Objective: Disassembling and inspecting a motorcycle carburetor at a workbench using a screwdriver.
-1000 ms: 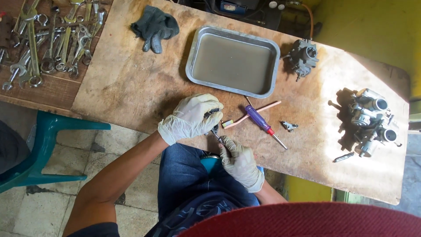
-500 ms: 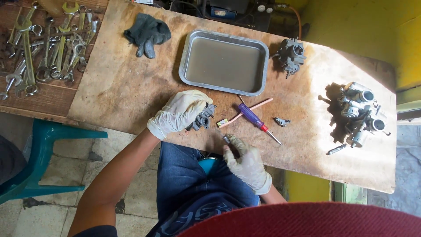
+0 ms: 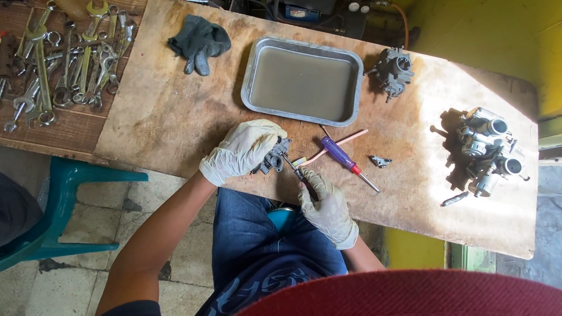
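My left hand [image 3: 244,150], in a pale glove, grips a small grey carburetor body [image 3: 274,158] against the near edge of the wooden board [image 3: 175,117]. Beside it my gloved right hand [image 3: 324,202] holds a thin dark tool [image 3: 294,169] whose tip meets the carburetor body. A purple-handled screwdriver [image 3: 341,159] and a pink toothbrush [image 3: 331,148] lie just past my right hand. A small metal part [image 3: 380,161] rests to their right.
A grey metal tray [image 3: 252,99] holding murky liquid sits beyond my hands. A dark glove [image 3: 199,41] lies far left, several wrenches [image 3: 64,58] on the bench at the left. Another carburetor [image 3: 392,70] and a carburetor cluster [image 3: 489,149] lie to the right. A teal chair [image 3: 58,199] stands below left.
My left hand has turned the carburetor body and settled it on the board's edge. My right hand has brought the thin tool up to the part.
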